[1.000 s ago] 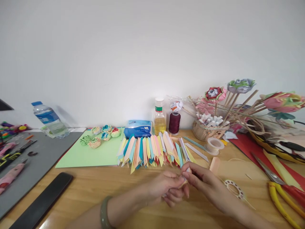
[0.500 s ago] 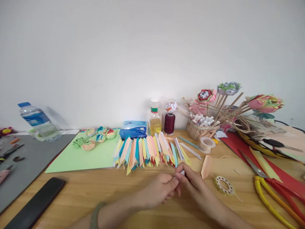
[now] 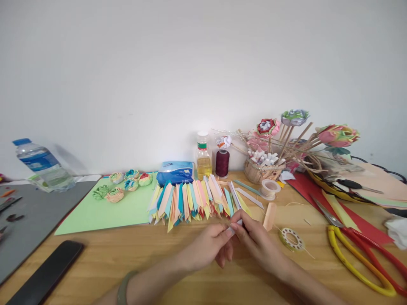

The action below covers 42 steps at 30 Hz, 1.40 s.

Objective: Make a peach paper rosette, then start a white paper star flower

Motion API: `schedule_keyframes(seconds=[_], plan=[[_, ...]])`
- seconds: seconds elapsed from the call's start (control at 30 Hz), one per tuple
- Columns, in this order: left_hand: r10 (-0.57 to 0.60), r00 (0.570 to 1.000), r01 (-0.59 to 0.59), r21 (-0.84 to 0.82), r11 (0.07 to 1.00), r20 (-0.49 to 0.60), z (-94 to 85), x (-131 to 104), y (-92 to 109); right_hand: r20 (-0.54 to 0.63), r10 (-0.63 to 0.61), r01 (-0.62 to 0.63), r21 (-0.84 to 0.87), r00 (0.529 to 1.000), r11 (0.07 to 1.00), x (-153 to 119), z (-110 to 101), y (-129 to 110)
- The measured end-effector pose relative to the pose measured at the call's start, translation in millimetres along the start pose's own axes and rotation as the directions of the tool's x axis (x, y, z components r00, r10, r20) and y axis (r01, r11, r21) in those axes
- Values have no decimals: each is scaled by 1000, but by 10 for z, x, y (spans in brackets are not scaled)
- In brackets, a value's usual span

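Observation:
Both my hands meet low in the middle over the wooden table (image 3: 178,284), pinching a small white folded paper strip (image 3: 235,224). My left hand (image 3: 211,248) holds its near end between thumb and fingers. Thumb and forefinger of my right hand (image 3: 252,237) press on its far end, and most of the strip is hidden by the fingers. Just beyond lies a dense row of folded coloured paper strips (image 3: 190,199). A single peach paper strip (image 3: 269,216) rests right of my right hand, near a yellow-and-white thread spool (image 3: 291,239).
Large scissors (image 3: 356,250) with red and yellow handles lie at the right. Behind stand a basket (image 3: 262,171), a maroon thread cone (image 3: 222,163), an oil bottle (image 3: 203,156) and a blue tissue pack (image 3: 175,173). A black phone (image 3: 47,271) and a water bottle (image 3: 44,165) are at the left.
The view has turned slightly right, so things appear shifted left. My hands stay together, and more of the white strip shows between my fingers.

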<state>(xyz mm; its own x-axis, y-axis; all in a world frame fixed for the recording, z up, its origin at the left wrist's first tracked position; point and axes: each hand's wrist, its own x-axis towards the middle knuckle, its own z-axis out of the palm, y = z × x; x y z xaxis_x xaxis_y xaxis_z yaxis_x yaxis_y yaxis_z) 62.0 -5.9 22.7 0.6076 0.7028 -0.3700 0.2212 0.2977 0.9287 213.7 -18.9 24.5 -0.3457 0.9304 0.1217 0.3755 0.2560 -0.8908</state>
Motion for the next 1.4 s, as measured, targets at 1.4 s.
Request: schedule_keyframes(seconds=[1.4], plan=[[55,996,-69,-193,979,-77,8,99,-157,-378,167,-133,113,911,985,49,-961,39]])
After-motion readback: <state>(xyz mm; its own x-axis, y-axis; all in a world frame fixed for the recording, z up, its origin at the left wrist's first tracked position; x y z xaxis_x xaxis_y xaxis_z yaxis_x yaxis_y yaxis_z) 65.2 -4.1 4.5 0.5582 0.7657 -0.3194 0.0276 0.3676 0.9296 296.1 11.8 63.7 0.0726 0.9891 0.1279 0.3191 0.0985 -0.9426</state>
